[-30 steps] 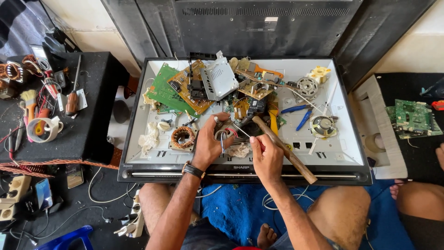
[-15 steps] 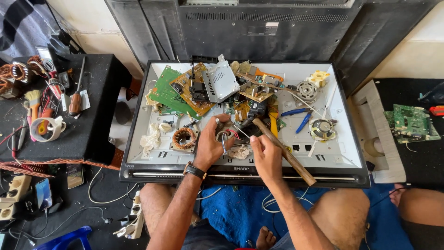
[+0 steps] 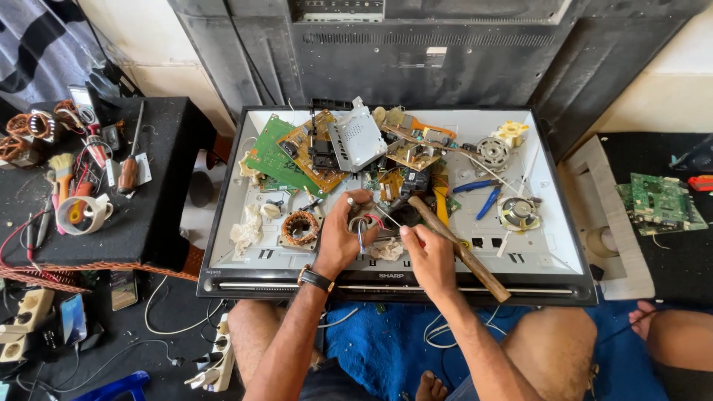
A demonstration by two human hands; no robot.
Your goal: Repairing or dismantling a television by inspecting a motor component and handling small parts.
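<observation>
Gripping: left hand (image 3: 343, 234) is closed around a small metal part (image 3: 362, 223) with red and white wires, held just above the panel (image 3: 549, 245) near its front edge.
Right hand: right hand (image 3: 431, 252) pinches a thin wire (image 3: 386, 217) that runs up and left to the part; whether it also clasps anything else, I cannot tell.
Key relation: part lies left of the right hand and just beyond it, the two hands almost touching; the left hand is the nearer, being on it.
Wire axis: slanting from near right to far left, between the hands.
Hammer: hammer (image 3: 460, 249) lies on the panel under the right hand, handle running from far left to near right.
Around: copper coil (image 3: 300, 227) just left of the left hand; blue pliers (image 3: 483, 194) well to the right; green board (image 3: 273, 157) far left.
</observation>
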